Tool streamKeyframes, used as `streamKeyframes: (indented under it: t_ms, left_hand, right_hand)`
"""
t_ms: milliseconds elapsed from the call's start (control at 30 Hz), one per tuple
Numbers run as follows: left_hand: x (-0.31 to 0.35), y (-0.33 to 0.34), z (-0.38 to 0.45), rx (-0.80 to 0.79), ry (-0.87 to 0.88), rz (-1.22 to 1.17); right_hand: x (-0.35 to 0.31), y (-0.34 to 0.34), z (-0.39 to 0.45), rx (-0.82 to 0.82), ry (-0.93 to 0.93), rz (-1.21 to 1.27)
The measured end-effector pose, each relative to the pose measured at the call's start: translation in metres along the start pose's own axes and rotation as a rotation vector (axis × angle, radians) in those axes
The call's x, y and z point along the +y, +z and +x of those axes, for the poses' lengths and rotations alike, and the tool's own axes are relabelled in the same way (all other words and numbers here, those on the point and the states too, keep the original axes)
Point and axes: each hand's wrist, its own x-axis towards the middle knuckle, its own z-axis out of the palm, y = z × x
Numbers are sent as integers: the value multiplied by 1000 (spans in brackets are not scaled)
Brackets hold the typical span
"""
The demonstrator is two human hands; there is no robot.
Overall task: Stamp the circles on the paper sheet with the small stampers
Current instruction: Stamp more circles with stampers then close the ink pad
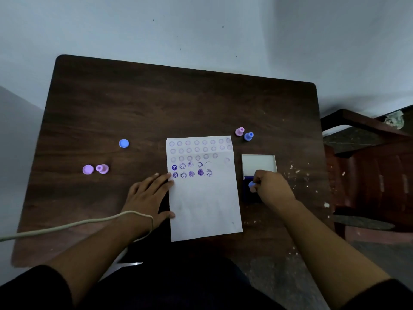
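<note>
Inking is the step in hand: the right hand (271, 186) pinches a small blue stamper (252, 185) between its fingers and holds it down at the dark blue ink pad (249, 193), which lies just beside the right edge of the paper sheet (204, 202). The pad's white lid (259, 163) stands open behind it. The left hand (148, 195) lies flat with fingers spread, its fingertips resting on the sheet's left edge and pinning it to the desk (156, 104).

On the sheet, three upper rows show faint printed circles; the two rows below carry darker purple marks, five in the lower row and four in the upper, with an empty circle (208, 165) just to their right. The next move probably calls for lifting the stamper off the pad, carrying it left over the sheet and pressing it squarely inside that empty circle while the left hand holds the paper.

A pink stamper (239, 131) and a blue stamper (248, 136) stand beyond the sheet's far right corner. Well to the left lie a blue cap (123, 143), a pink cap (88, 169) and another pink stamper (102, 168).

Whether the stamper's face actually touches the ink cannot be told, since the hand covers it. The stamped designs are blurred, and the lower half of the sheet looks blank.
</note>
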Motion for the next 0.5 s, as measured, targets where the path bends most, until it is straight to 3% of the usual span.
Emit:
streamKeyframes:
  t_ms: [267, 400, 500]
  left_hand:
    - [-2, 3, -1, -3, 5, 18]
    - [-2, 3, -1, -12, -7, 20]
    - [-1, 3, -2, -19, -15, 17]
  right_hand:
    - [1, 9, -7, 75, -33, -42]
    - [4, 17, -7, 280, -59, -33]
    - [-8, 25, -3, 427, -144, 131]
